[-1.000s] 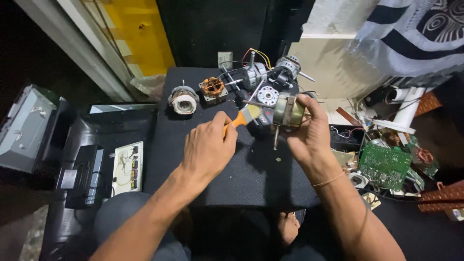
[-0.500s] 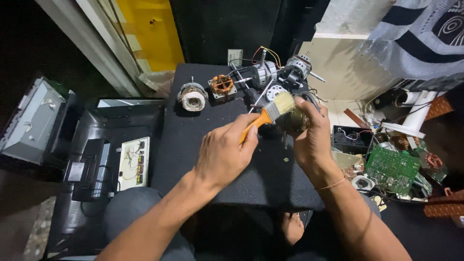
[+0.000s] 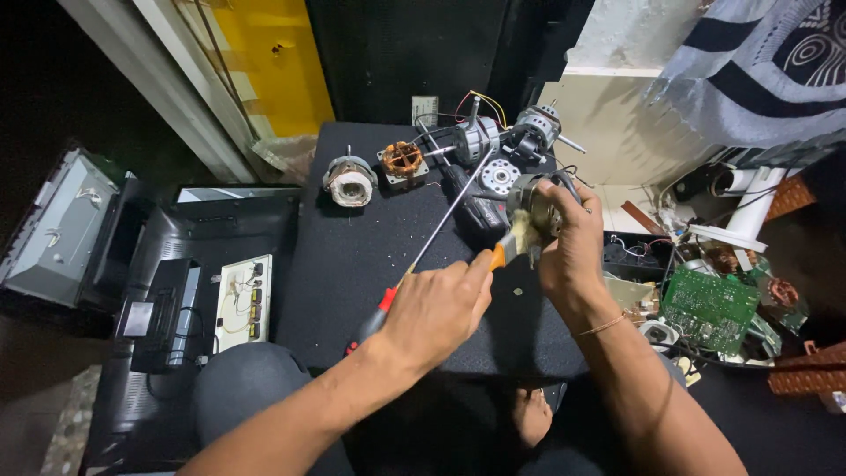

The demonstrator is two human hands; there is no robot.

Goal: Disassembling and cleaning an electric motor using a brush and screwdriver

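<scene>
Motor (image 3: 539, 211): up off the black mat (image 3: 352, 256), gripped above its right edge, just in front of the cluster of motor parts (image 3: 493, 141).
Right hand (image 3: 573, 242): wrapped round the motor, fingers curled over top and right side, thumb on the near face; clamped tight.
Brush (image 3: 511, 247): orange handle, pale bristles pressed to the motor's lower left face, just under the right thumb.
Left hand (image 3: 436, 308): closed round the brush handle, fingers bunched together, knuckles up, just left of and below the motor.
Screwdriver (image 3: 432, 238): long shaft lying slantwise on the mat left of the motor, red handle tucked beneath the left hand.
Copper-wound stator (image 3: 403, 159): on the mat, well left of the motor, beyond it.
Round housing (image 3: 349, 181): farther left again, beside the stator.
Green circuit board (image 3: 709, 304): off the mat, right of the motor, among loose scrap.
</scene>
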